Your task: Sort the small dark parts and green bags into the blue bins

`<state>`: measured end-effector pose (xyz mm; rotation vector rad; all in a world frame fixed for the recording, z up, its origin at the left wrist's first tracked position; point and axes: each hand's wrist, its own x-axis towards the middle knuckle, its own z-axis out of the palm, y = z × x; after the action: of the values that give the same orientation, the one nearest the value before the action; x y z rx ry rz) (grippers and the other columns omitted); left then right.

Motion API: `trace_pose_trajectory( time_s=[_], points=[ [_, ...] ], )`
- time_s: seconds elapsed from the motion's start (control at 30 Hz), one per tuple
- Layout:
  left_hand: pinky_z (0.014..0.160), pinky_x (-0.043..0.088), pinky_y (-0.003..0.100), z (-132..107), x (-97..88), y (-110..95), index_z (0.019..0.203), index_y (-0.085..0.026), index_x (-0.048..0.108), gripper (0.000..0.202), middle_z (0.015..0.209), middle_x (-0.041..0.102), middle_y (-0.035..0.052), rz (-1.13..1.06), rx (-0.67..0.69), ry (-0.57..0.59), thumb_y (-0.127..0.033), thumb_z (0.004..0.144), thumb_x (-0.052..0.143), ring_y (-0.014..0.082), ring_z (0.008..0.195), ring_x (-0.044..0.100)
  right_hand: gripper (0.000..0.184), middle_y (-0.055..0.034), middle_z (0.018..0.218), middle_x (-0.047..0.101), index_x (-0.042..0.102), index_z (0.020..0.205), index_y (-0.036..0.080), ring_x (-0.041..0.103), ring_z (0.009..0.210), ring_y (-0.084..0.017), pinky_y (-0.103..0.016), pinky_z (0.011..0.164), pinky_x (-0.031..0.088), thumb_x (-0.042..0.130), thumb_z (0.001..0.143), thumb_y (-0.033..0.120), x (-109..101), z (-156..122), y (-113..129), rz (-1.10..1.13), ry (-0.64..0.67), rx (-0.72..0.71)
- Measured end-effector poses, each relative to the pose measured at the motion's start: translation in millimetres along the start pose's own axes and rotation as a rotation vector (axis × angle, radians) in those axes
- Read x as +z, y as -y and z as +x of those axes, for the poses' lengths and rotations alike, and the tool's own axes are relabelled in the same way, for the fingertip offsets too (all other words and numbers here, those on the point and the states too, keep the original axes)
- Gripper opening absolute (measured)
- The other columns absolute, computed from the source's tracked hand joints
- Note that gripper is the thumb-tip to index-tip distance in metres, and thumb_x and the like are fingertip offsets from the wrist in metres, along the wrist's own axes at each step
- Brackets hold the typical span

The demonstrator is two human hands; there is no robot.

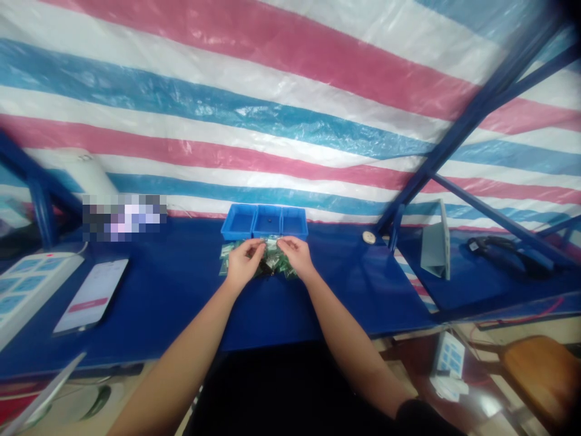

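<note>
Both hands meet over a pile of small clear plastic bags (285,266) with green and dark contents on the blue table. My left hand (245,261) is closed in a pinch at the left edge of one small plastic bag (272,241). At the same bag's right edge, my right hand (296,254) pinches with thumb and fingers. What the bag contains is too small to make out. Just behind the hands stand three joined blue bins: a left bin (239,223), a middle bin (267,225) with a small dark thing inside, and a right bin (295,223).
A phone (93,295) lies at left beside a large white power strip (31,290). At right are a round pale object (368,237), a tablet in a stand (436,245) and a black device (508,251). Blue metal frame bars (431,169) rise before the striped sheet.
</note>
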<state>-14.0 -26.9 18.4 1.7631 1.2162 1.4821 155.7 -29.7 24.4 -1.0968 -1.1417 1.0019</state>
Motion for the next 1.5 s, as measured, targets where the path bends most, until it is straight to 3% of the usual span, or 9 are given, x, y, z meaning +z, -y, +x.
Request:
trace_pose_trajectory(
  time_s=[0.3,0.77,1.03,1.17,1.23,1.33,1.5],
  points=[
    [0.062,0.054,0.026,-0.6,0.6,2.8,0.098,-0.019,0.071,0.028,0.076,0.072,0.0031,0.035,-0.003,0.011,-0.041,0.082,0.064,0.0154,0.062,0.066,0.031,-0.0016,0.077,0.068,0.069,0.091,0.019,0.062,0.068,-0.015,-0.025,0.065,0.049,0.063,0.079,0.048,-0.7,0.5,-4.3,-0.032,0.072,-0.042],
    [0.062,0.051,0.025,-0.5,-1.3,1.5,0.094,-0.019,0.069,0.027,0.073,0.069,0.0018,0.051,0.005,0.036,-0.042,0.084,0.06,0.0145,0.062,0.063,0.024,-0.005,0.088,0.074,0.073,0.09,0.019,0.066,0.075,-0.018,-0.029,0.07,0.052,0.065,0.079,0.04,-1.4,-2.0,3.4,-0.125,0.012,-0.118],
    [0.056,0.046,0.023,0.5,-2.6,4.5,0.095,-0.019,0.069,0.027,0.056,0.055,-0.0042,0.108,0.048,0.007,-0.042,0.085,0.06,0.0112,0.051,0.053,0.027,-0.0054,0.089,0.073,0.074,0.094,0.02,0.066,0.077,-0.019,-0.029,0.07,0.052,0.067,0.078,0.041,0.1,-1.1,1.4,-0.093,-0.012,-0.1],
    [0.056,0.048,0.024,-0.1,-1.3,4.3,0.096,-0.019,0.07,0.027,0.054,0.056,-0.0041,0.083,0.031,0.018,-0.042,0.085,0.06,0.0118,0.051,0.055,0.024,-0.0057,0.092,0.071,0.074,0.088,0.021,0.063,0.074,-0.017,-0.028,0.068,0.05,0.068,0.076,0.04,-1.2,-1.0,2.2,-0.148,-0.067,-0.183],
    [0.058,0.051,0.025,-0.6,-0.9,2.1,0.098,-0.019,0.07,0.028,0.058,0.061,-0.0022,0.025,0.004,0.035,-0.042,0.085,0.06,0.013,0.053,0.059,0.023,-0.0053,0.091,0.07,0.074,0.088,0.021,0.062,0.073,-0.016,-0.028,0.069,0.05,0.068,0.077,0.041,-1.8,-2.1,3.8,-0.171,-0.073,-0.202],
    [0.065,0.055,0.027,-1.0,-2.6,-2.4,0.106,-0.018,0.069,0.031,0.079,0.072,0.0037,-0.061,-0.019,0.06,-0.041,0.086,0.059,0.0153,0.064,0.067,0.025,-0.004,0.087,0.072,0.074,0.095,0.022,0.063,0.073,-0.017,-0.029,0.07,0.05,0.065,0.079,0.039,-2.8,-4.5,6.9,-0.141,-0.019,-0.16],
    [0.07,0.056,0.028,0.2,-5.8,-3.4,0.107,-0.019,0.069,0.031,0.09,0.074,0.0055,-0.012,0.01,0.034,-0.04,0.089,0.055,0.0163,0.074,0.069,0.023,-0.0035,0.094,0.074,0.075,0.088,0.022,0.066,0.091,-0.02,-0.031,0.083,0.049,0.053,0.083,0.029,-5.2,-6.5,10.7,-0.107,0.015,-0.221]
  ],
)
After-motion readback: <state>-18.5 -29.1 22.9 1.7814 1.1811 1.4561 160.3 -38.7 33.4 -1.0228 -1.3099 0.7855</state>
